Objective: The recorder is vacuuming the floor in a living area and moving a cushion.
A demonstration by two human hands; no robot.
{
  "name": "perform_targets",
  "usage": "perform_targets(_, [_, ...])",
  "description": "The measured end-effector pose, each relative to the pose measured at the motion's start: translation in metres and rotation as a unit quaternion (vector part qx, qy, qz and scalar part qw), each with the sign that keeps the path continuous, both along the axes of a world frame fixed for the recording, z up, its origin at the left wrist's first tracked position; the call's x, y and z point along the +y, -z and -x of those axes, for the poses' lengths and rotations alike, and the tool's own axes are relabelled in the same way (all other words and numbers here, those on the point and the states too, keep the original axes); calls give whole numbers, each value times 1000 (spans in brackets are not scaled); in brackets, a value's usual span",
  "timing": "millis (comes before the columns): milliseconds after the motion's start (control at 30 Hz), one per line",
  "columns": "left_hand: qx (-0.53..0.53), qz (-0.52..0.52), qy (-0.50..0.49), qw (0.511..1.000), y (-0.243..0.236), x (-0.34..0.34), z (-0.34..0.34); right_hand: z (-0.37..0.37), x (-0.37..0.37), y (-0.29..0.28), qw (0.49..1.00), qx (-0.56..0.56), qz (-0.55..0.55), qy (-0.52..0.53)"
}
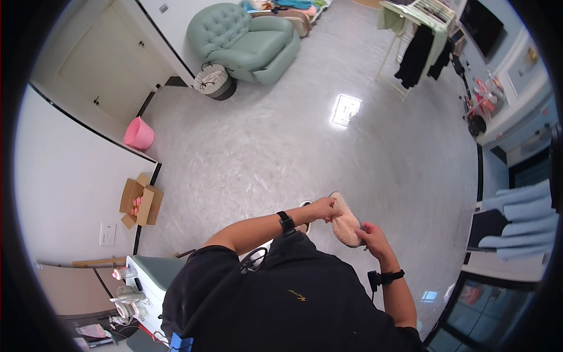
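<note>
Grey and glossy, the floor (pixel 264 141) spreads across most of the view, with a square ceiling-light reflection shining in it. A cream door (pixel 88 64) stands at the upper left. To its right, near the top, sits a tufted green armchair (pixel 255 47), and at the upper right a folding drying rack (pixel 428 10) carries pale green cloth and black garments (pixel 415 58). The person's black top (pixel 264 299) fills the lower middle. A two-tone basket (pixel 221 90) stands just beside the armchair, with light cloth inside it. Against the left wall is an open cardboard box (pixel 154 205), flaps spread, holding small pinkish-red items (pixel 136 205); farther up along that side stands a pink bucket (pixel 143 138).

Before the person, held up over the floor, is a pink fleecy piece (pixel 347 227), long and rounded like a slipper, with a greyish edge. It slants from upper left to lower right between the two hands. The left hand (pixel 322 209) pinches its upper left side with bent fingers; the right hand (pixel 374 239) grips its lower right edge, thumb along the top. Each wrist wears a black band, the left one resembling a watch (pixel 286 222).
</note>
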State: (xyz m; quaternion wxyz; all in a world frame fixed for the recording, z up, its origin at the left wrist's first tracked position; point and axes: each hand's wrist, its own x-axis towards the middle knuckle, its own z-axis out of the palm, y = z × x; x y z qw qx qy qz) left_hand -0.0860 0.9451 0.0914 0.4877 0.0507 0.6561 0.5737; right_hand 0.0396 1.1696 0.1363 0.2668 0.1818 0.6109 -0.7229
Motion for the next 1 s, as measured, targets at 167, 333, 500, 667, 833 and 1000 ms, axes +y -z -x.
perform_targets(167, [-3,11,-24,1000,27,0,-7,24,11,19,996,16,-62,-70])
perform_targets(333, [19,26,-62,998,68,10,-15,50,16,59,990,88,-73,-79])
perform_targets(500, [-13,19,-132,991,49,18,-17,86,11,48,975,133,-70,-162])
perform_targets(667, [-87,-114,-187,972,16,6,-2,167,-11,62,894,215,-185,-346])
perform_targets(833, [-32,-118,-360,925,-4,-15,-22,201,-76,35,784,307,-127,-525])
perform_targets(1000, [-16,-69,-518,853,-16,-40,-34,242,-125,31,710,247,-40,-658])
